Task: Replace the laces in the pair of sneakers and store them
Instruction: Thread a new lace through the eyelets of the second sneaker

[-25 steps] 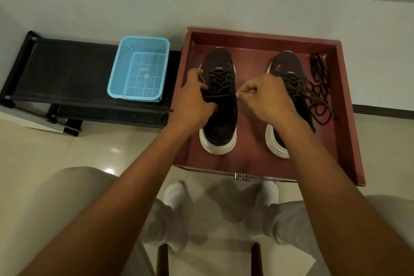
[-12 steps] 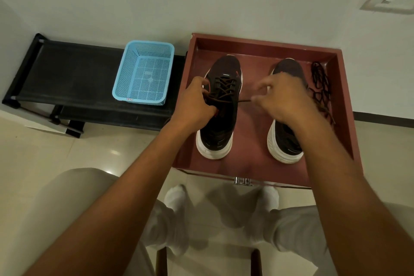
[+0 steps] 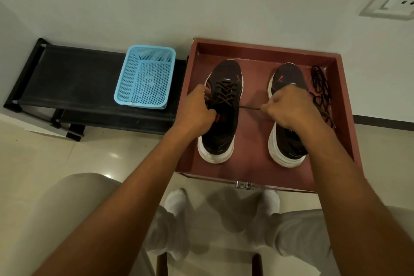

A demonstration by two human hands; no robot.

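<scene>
Two dark sneakers with white soles stand toes away from me in a reddish-brown wooden tray [image 3: 253,172]. The left sneaker [image 3: 221,132] carries a brown lace [image 3: 226,92] crossed through its eyelets. My left hand [image 3: 197,110] grips the shoe's left side near the top eyelets. My right hand [image 3: 289,107] pinches the lace's free end [image 3: 249,108], stretched taut to the right, and covers the middle of the right sneaker [image 3: 286,76]. A loose pile of dark laces [image 3: 320,87] lies along the tray's right wall.
A light blue mesh basket [image 3: 145,78], with nothing in it, sits on a low black rack [image 3: 74,78] left of the tray. A white wall stands behind, with a socket plate [image 3: 394,0] at top right. My legs and white socks [image 3: 177,201] are below, on pale tiled floor.
My right hand has pulled the lace end further right, from beside the left sneaker to over the right one. My left hand stays on the left shoe.
</scene>
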